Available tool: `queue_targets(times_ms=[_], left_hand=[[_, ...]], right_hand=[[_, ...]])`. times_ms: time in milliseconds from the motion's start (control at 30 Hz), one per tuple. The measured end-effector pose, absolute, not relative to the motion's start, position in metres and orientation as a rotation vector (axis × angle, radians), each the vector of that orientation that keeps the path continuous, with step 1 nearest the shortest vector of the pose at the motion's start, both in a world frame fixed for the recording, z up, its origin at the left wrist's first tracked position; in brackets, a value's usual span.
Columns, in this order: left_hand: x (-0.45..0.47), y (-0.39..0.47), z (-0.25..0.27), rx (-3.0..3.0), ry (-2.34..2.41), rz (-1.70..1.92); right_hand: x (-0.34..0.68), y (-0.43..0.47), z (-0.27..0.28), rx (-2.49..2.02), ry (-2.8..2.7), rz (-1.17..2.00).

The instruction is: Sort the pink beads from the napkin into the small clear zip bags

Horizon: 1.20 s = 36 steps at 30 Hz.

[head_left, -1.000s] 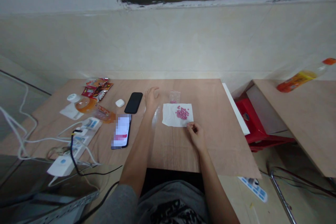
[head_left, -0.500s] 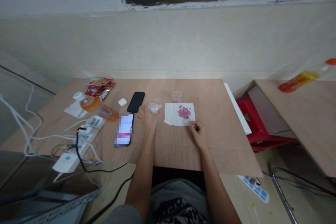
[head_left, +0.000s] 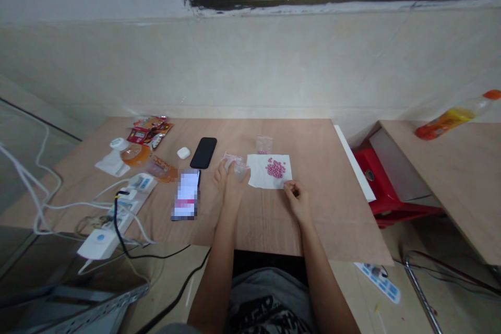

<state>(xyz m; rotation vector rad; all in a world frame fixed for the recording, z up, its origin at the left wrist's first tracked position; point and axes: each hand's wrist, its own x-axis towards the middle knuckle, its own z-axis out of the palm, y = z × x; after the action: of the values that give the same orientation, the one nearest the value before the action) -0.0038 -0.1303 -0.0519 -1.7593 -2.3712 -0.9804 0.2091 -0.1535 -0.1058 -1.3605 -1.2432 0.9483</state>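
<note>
My left hand [head_left: 231, 181] has its fingers bent around a small clear zip bag [head_left: 240, 170], beside more clear bags [head_left: 232, 157] lying on the table. Just to the right, a white sheet of paper [head_left: 258, 176] lies flat with a heap of small pink beads [head_left: 275, 168] on it. At the sheet's lower right corner is my right hand [head_left: 297, 199], thumb and forefinger pinched together; whatever is between the tips is too small to make out. Behind the sheet lies another clear zip bag [head_left: 264, 143] with some pink beads in its bottom.
Left of my hands lie a lit phone [head_left: 187, 194], a dark phone [head_left: 204, 152] and a white case [head_left: 183, 153]. Further left are an orange drink bottle [head_left: 151, 163], red snack packets [head_left: 150, 131] and a power strip [head_left: 129, 203] with cables. A red stool [head_left: 378, 182] stands right of the table.
My left hand has moved right, toward the paper, and now has a small clear bag between its fingers and thumb. The right hand stays at the paper's corner.
</note>
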Motion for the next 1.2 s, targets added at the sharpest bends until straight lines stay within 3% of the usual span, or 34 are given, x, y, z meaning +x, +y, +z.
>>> queue_targets(times_ms=[267, 767, 1200], left_hand=[[0.032, -0.127, -0.081, -2.27, -2.128, -0.892], [0.032, -0.125, -0.093, -2.341, -2.028, -0.854], [0.031, -0.121, -0.094, -2.412, -2.039, -0.842]], right_hand=[[0.238, -0.105, -0.105, -1.478, -1.479, 0.687], [0.237, -0.044, -0.114, -1.535, -1.843, 0.518], [0.21, -0.066, -0.088, -1.152, -1.515, 1.081]])
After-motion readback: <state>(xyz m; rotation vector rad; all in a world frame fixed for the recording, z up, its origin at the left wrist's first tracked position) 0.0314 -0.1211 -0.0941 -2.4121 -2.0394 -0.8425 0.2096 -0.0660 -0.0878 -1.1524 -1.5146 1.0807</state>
